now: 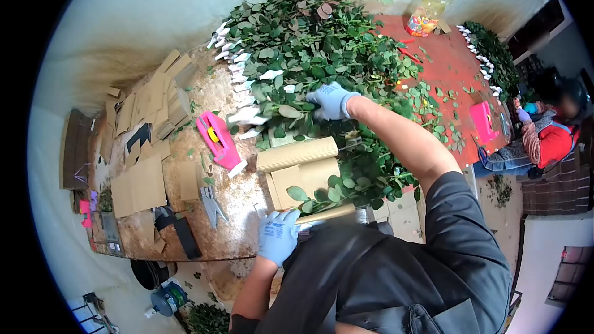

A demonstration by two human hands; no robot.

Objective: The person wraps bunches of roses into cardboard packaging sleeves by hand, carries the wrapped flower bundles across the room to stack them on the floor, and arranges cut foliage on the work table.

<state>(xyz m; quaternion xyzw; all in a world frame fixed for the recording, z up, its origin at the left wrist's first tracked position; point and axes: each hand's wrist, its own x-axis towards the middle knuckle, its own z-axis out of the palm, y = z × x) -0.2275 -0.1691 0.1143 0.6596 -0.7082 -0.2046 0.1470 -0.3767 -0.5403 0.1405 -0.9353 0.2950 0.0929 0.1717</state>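
My right hand (332,100), in a light blue glove, reaches into the pile of leafy rose stems (309,43). Its fingers curl round a stem, partly hidden by leaves. White sleeves (246,115) cover the flower ends along the pile's left side. My left hand (277,235), gloved alike, is low at the table's front edge, closed at the left end of a brown corrugated cardboard sheet (303,182). That sheet lies unfolded before me, its far side rolled over. A few leafy stems (334,193) lie across its near right part.
A pink tape dispenser (219,142) and a grey clamp-like tool (212,205) lie left of the sheet. Cardboard pieces (141,187) cover the table's left. Red-handled cutters (408,54) rest on the red surface (442,86). A co-worker (550,133) is at the far right.
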